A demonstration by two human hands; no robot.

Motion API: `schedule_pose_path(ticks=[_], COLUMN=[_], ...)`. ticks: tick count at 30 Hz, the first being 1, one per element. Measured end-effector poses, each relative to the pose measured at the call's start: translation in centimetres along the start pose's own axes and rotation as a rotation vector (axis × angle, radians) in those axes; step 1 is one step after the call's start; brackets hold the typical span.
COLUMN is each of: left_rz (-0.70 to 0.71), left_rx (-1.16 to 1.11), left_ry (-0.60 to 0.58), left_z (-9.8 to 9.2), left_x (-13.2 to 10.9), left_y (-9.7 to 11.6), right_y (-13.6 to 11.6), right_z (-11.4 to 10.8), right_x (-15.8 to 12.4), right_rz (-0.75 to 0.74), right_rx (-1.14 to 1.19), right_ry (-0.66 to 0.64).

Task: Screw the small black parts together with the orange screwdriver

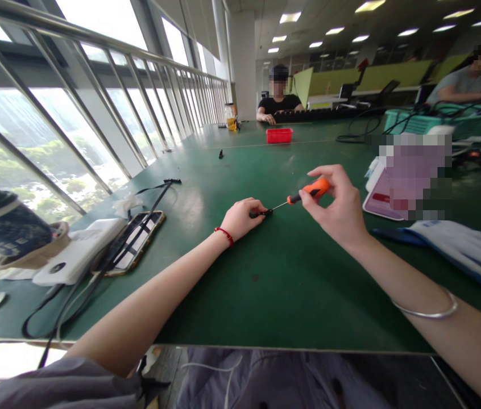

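Note:
My right hand (338, 200) grips the orange and black handle of a screwdriver (309, 191), its thumb and fingers closed round it. The thin metal shaft slants down to the left, and its tip meets a small black part (268, 212) on the green table (223, 301). My left hand (243, 218) rests on the table and pinches that black part between thumb and fingers. Most of the part is hidden by the fingers, so its kind does not show.
A phone (141, 241), a white box (79, 250) and a dark cup (8, 221) lie left, with a lanyard (70, 309). Gloves (466, 247) lie right, near a teal basket (471, 122). A red tray (278, 136) stands ahead; a person (280, 102) sits at the far end.

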State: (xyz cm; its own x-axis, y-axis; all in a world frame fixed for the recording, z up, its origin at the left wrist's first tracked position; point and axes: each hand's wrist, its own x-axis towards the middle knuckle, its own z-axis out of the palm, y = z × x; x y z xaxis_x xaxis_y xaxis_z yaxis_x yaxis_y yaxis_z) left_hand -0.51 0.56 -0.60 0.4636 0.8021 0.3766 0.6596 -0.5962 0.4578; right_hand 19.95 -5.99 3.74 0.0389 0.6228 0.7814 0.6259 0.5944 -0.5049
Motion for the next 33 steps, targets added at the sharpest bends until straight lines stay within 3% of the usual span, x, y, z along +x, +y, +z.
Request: schedule_pose_path(ticks=[9, 16, 33], left_rz=[0.005, 0.002, 0.016], left_rx=[0.002, 0.01, 0.016], left_ry=[0.003, -0.003, 0.002], left_z=[-0.02, -0.02, 0.02], left_x=[0.04, 0.05, 0.01], left_y=[-0.04, 0.02, 0.01], right_y=[0.04, -0.16, -0.25], right_z=[-0.33, -0.22, -0.29], right_x=[0.21, -0.04, -0.07], right_rz=[0.085, 0.029, -0.003], right_rx=[-0.043, -0.033, -0.061], right_ry=[-0.101, -0.043, -0.066])
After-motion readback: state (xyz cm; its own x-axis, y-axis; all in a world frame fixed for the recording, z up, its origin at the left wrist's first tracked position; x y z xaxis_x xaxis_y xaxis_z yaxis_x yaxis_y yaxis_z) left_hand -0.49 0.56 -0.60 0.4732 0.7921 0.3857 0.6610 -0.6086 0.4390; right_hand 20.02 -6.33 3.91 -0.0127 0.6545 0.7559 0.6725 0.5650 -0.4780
